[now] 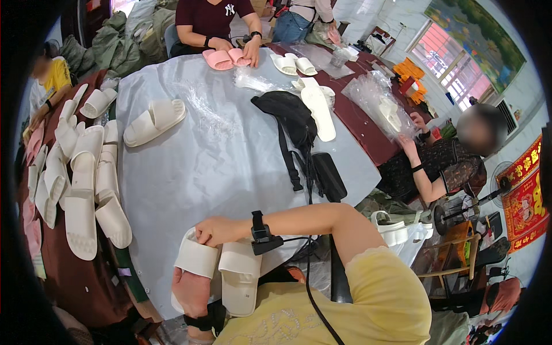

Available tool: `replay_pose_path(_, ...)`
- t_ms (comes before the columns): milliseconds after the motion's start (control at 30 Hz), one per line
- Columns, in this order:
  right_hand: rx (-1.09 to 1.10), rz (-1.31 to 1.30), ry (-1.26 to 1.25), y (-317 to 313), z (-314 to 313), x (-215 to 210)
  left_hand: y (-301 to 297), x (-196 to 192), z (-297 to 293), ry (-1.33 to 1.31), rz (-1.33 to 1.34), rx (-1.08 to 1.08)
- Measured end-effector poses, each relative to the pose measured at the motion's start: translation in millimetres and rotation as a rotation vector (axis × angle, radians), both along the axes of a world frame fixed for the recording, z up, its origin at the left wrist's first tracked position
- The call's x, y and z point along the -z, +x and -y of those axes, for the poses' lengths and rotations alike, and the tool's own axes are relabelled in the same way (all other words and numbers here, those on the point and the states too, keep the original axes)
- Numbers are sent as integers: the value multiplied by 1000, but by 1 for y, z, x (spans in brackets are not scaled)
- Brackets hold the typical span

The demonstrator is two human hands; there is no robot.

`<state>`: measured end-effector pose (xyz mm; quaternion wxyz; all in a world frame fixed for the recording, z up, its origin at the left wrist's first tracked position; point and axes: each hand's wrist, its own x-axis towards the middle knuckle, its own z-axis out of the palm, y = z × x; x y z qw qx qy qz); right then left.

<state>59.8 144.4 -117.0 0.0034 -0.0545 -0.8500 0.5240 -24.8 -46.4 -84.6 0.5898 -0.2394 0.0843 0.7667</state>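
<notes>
A pair of white foam slide sandals lies side by side at the near edge of the grey plastic-covered table, right against the person's chest. The right hand curls its fingers over the top edge of the left sandal's strap; the left hand cups the pair from below, fingers wrapped around the heel end. They look light, soft and springy — likely easy to squash, best gripped across the strap or sole edges. Two sandals in hand; one more white pair lies mid-table, a dozen or so white slides crowd the left side — and a pink pair sits by a co-worker opposite. A black pouch lies nearby.
</notes>
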Motion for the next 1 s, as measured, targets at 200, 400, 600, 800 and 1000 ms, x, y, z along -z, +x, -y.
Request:
replay_pose_path(200, 52, -164, 119, 3, 8, 0, -1, 5, 6, 44, 50, -44)
replay_pose_path(400, 94, -133, 97, 4, 15, -15, -1, 19, 8, 81, -283, 58)
replay_pose_path(600, 46, -152, 65, 3, 12, -5, -4, 7, -1, 48, -230, 115)
replay_pose_path(800, -108, -53, 277, -4, 17, -21, -3, 6, 5, 33, -271, 68)
replay_pose_path(1000, -114, 122, 217, -4, 16, -26, -9, 8, 3, 18, -306, 120)
